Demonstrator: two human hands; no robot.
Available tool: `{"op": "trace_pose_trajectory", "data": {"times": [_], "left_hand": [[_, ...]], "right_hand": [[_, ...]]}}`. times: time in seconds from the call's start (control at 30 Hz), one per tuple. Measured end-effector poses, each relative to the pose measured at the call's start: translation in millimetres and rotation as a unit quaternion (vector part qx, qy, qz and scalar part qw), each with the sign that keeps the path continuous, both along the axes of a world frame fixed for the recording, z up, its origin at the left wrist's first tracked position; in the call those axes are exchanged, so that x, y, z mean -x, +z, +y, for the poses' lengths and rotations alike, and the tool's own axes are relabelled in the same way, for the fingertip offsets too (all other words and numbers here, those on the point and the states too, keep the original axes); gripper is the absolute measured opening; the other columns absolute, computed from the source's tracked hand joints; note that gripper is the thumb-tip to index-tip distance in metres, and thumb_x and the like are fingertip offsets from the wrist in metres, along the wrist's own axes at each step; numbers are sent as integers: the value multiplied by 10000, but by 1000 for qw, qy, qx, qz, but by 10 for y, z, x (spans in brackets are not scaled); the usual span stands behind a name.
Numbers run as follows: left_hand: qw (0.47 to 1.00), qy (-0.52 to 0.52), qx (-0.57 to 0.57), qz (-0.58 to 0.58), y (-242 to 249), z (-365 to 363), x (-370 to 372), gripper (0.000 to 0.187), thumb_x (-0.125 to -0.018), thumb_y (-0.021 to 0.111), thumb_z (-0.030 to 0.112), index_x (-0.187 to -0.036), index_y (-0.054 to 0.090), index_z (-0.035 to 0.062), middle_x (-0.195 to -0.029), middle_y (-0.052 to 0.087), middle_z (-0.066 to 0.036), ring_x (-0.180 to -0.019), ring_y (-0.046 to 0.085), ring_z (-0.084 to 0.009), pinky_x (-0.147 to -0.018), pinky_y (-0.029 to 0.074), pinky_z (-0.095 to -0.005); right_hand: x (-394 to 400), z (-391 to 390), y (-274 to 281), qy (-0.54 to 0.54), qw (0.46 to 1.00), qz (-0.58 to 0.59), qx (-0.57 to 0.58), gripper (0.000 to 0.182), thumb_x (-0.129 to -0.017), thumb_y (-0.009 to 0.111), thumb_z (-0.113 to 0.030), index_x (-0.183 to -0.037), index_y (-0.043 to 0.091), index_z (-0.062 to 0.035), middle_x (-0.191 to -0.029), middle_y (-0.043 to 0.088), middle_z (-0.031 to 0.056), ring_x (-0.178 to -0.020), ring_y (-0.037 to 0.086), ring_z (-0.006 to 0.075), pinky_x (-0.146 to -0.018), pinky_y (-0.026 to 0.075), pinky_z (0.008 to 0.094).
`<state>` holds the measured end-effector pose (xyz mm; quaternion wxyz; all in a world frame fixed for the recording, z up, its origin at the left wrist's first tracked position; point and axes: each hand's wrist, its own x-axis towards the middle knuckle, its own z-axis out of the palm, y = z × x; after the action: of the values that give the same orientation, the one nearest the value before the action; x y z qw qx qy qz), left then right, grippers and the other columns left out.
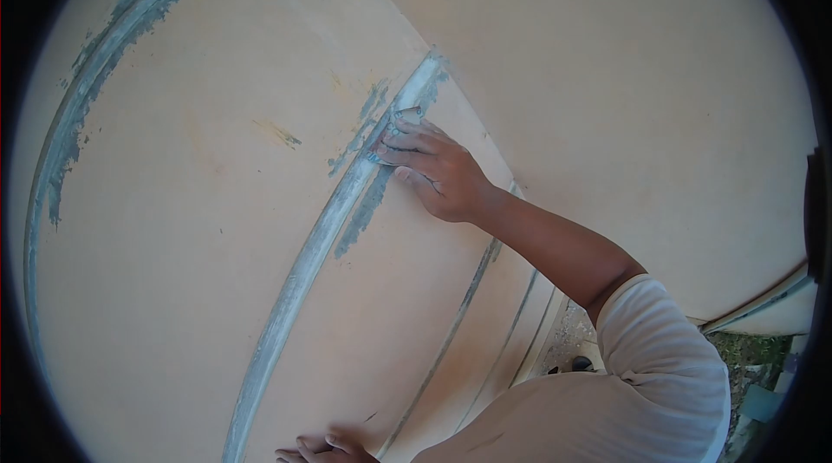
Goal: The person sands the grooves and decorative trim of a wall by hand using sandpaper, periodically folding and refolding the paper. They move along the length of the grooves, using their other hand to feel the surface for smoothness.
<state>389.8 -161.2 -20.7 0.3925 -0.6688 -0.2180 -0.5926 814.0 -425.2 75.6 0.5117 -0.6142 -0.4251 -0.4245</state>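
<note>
My right hand (446,172) presses a small, curled piece of sandpaper (407,116) against a pale grey raised strip (299,281) on the beige wall. The fingers lie over the sheet and partly hide it. Dark grey smeared patches (368,211) flank the strip close to the hand. At the bottom edge of the view, my left hand (325,453) rests on the wall with its fingers apart, holding nothing visible; its lower part is cut off.
Another curved strip (104,51) with rough grey edges runs along the left. Narrower dark grooves (451,324) cross the wall below my right arm. The wall meets another beige surface (633,99) at a corner. Ground with grass (745,346) shows at lower right, near a dark shoe (581,364).
</note>
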Motion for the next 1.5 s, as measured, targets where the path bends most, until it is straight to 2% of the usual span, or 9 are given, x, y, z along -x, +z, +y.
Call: {"op": "trace_pose_trajectory", "data": {"times": [0.17, 0.37, 0.5, 0.77, 0.93, 1.03, 1.1, 1.23, 1.5], "left_hand": [[1000, -3, 24, 3, 25, -69, 2, 519, -1042, 402, 504, -1361, 466, 100, -1541, 375, -256, -1417, 346, -481, -1117, 275, -677], [999, -26, 18, -12, -13, -22, -8, 518, -1038, 422, 507, -1366, 466, 107, -1542, 378, -250, -1421, 340, -480, -1101, 292, -665], [1000, -6, 16, -7, -12, -15, -2, 534, -1037, 409, 528, -1363, 470, 110, -1538, 382, -249, -1422, 343, -477, -1108, 287, -665], [999, -24, 36, -15, -50, 4, -8, 515, -1034, 407, 501, -1351, 475, 101, -1550, 352, -268, -1441, 305, -480, -1130, 224, -675], [998, -21, 51, -5, 10, -119, -51, 503, -1027, 413, 497, -1358, 455, 120, -1546, 340, -263, -1431, 302, -473, -1107, 248, -668], [995, -81, 50, 30, 369, -269, 38, 483, -1028, 401, 491, -1338, 464, 126, -1489, 403, -250, -1395, 348, -458, -1083, 298, -646], [988, -107, -46, 104, 902, -233, 257, 442, -1032, 377, 481, -1286, 492, 138, -1430, 452, -234, -1375, 377, -438, -1067, 340, -628], [975, -35, -218, 10, 1973, 9, 567, 424, -1063, 366, 454, -1189, 552, 94, -1353, 545, -215, -1297, 506, -422, -1066, 424, -597], [994, -47, -93, -30, 1891, 308, 629, 655, -1033, 263, 630, -1261, 583, 107, -1395, 537, -192, -1370, 435, -437, -1096, 385, -589]], "right_hand": [[-11, 0, 62, 47, 998, 36, -17, 253, -988, 574, -192, -1187, 707, -111, -1274, 655, 72, -1330, 503, 301, -1134, 379, 440], [179, 79, 170, -15, 999, 35, -12, 234, -947, 605, -147, -1140, 730, -99, -1229, 676, 91, -1267, 562, 319, -1105, 431, 451], [638, 334, 138, 47, 993, -106, 6, 247, -926, 658, -207, -1153, 727, -138, -1177, 665, 55, -1268, 560, 274, -1136, 397, 518], [370, 383, 95, -67, 994, -20, -85, 244, -877, 666, -120, -1109, 737, -93, -1131, 677, 65, -1181, 594, 326, -1121, 408, 490], [1018, 710, 48, 39, 995, -74, -45, 298, -840, 685, -157, -1130, 743, -120, -1196, 650, 69, -1254, 548, 321, -1105, 384, 558], [958, 649, 72, 35, 996, -84, -16, 333, -833, 687, -157, -1160, 736, -123, -1213, 648, 70, -1272, 540, 330, -1119, 374, 556], [860, 626, 76, 57, 993, -105, -13, 359, -830, 683, -143, -1186, 728, -119, -1213, 649, 78, -1269, 546, 343, -1114, 378, 559], [866, 556, 78, 43, 991, -124, 28, 340, -841, 708, -151, -1180, 727, -125, -1219, 652, 54, -1252, 563, 318, -1100, 402, 556], [865, 538, 125, 35, 991, -128, 25, 327, -841, 677, -90, -1162, 732, -75, -1194, 667, 97, -1216, 580, 354, -1088, 395, 558]]}}
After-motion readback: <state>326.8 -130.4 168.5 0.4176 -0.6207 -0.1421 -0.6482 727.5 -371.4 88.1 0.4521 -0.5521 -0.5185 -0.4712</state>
